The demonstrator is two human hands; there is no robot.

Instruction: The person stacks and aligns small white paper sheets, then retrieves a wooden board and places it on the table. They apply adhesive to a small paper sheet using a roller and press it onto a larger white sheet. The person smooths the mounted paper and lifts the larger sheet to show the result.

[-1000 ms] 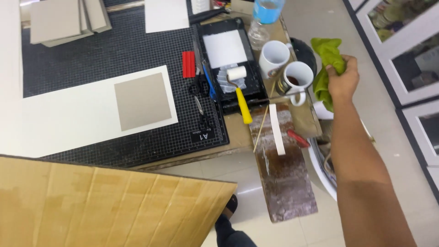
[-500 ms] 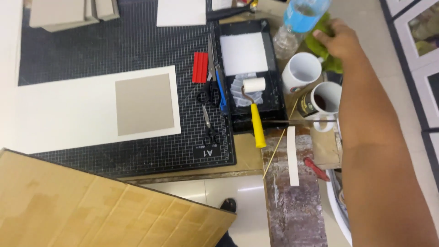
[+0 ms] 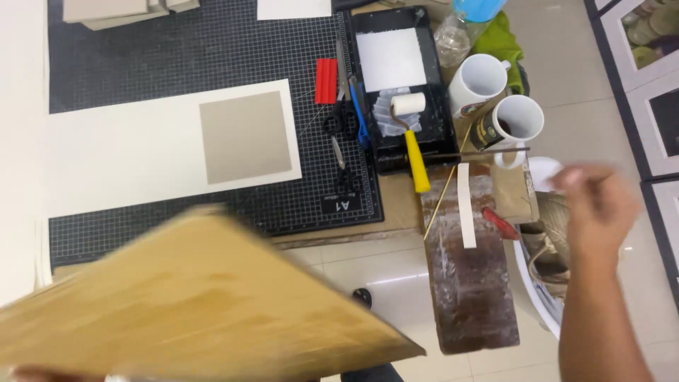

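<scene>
A large wooden board, tilted and blurred, fills the lower left. My left hand shows only as a sliver under the board's near edge and holds it. My right hand is blurred, low on the right beside a worn brown plank, with nothing in it. The green cloth lies behind two white mugs, well away from that hand. On the black cutting mat rests a cream sheet with a grey card on it.
A black tray holds a yellow-handled roller. A red knife and scissors lie on the mat's right side. A white strip lies on the plank. A plastic bottle stands at the back. Framed pictures lean at right.
My right hand has left the green cloth behind the mugs and drawn back toward me. The wooden board has swung up and to the right.
</scene>
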